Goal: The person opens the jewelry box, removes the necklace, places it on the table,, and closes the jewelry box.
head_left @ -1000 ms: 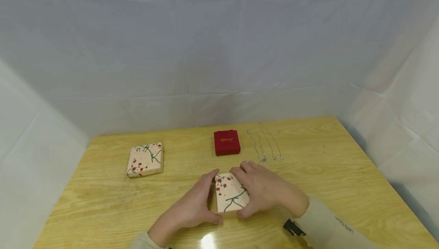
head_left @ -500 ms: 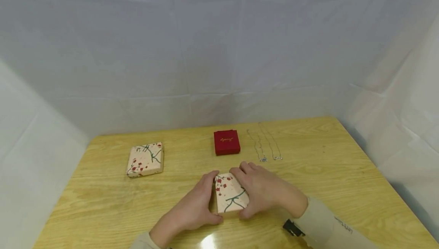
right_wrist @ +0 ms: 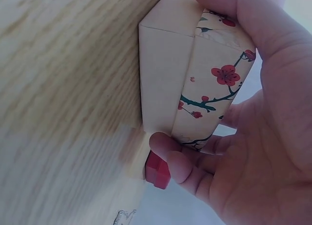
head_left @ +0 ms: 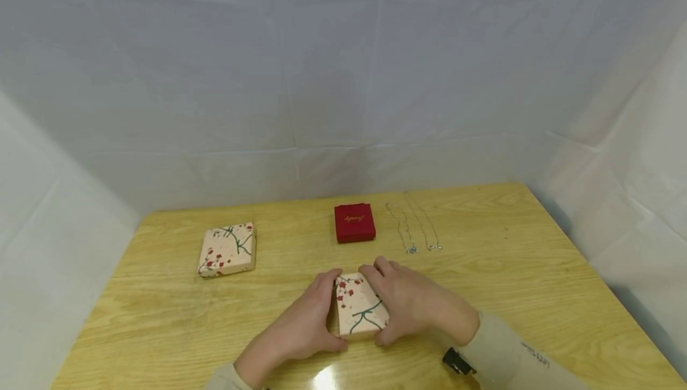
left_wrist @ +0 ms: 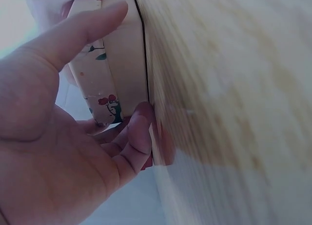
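Note:
A square gift box [head_left: 361,306] with a cream lid, red blossoms and dark green branches sits on the wooden table in front of me. My left hand [head_left: 308,321] grips it from the left, thumb at the near side and fingers at the far corner. From the right, my right hand [head_left: 410,303] holds it the same way. In the right wrist view a plain cream base [right_wrist: 163,74] shows below the patterned lid [right_wrist: 214,88], along the table. The left wrist view also shows this plain band [left_wrist: 127,64] beneath the lid.
A second blossom-patterned box [head_left: 228,250] lies at the left of the table [head_left: 155,324]. Beyond my hands stands a small red jewelry box [head_left: 355,223] with gold lettering. Right of it lie two thin chain necklaces, one with a bluish pendant [head_left: 412,250]. White cloth [head_left: 322,80] surrounds the table.
The held box and both hands have shifted very slightly toward me. Both hands keep their grip, and everything else stays where it was.

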The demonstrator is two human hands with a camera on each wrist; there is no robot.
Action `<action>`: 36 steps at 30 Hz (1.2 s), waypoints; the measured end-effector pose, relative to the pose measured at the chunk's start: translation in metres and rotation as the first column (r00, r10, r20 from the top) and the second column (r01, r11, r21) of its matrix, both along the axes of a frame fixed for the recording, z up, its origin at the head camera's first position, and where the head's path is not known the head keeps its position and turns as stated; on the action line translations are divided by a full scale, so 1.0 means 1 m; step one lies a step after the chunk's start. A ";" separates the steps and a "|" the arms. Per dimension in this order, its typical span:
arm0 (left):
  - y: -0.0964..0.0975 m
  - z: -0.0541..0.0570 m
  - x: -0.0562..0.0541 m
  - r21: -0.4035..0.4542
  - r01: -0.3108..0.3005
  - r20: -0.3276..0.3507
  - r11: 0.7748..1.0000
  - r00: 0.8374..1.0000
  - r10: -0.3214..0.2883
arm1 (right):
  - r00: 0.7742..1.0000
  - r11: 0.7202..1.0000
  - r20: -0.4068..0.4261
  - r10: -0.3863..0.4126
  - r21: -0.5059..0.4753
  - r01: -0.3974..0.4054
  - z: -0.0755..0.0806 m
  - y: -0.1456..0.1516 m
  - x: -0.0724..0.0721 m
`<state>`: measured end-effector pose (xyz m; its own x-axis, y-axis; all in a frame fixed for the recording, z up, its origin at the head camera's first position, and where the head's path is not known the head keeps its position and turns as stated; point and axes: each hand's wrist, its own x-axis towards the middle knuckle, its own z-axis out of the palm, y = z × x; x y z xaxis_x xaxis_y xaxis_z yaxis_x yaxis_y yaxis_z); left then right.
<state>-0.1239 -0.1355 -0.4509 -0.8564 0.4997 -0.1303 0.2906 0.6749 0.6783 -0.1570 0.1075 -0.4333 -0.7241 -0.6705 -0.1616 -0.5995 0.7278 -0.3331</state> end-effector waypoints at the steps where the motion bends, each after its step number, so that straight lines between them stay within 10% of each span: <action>1: 0.000 0.000 0.000 -0.001 0.000 0.003 1.000 1.000 0.000 | 1.000 1.000 -0.001 -0.001 0.001 0.001 -0.001 0.000 0.000; 36: -0.003 0.001 -0.003 0.013 0.030 -0.005 0.999 1.000 -0.030 | 0.998 0.999 -0.062 0.007 0.053 -0.004 -0.012 -0.001 0.002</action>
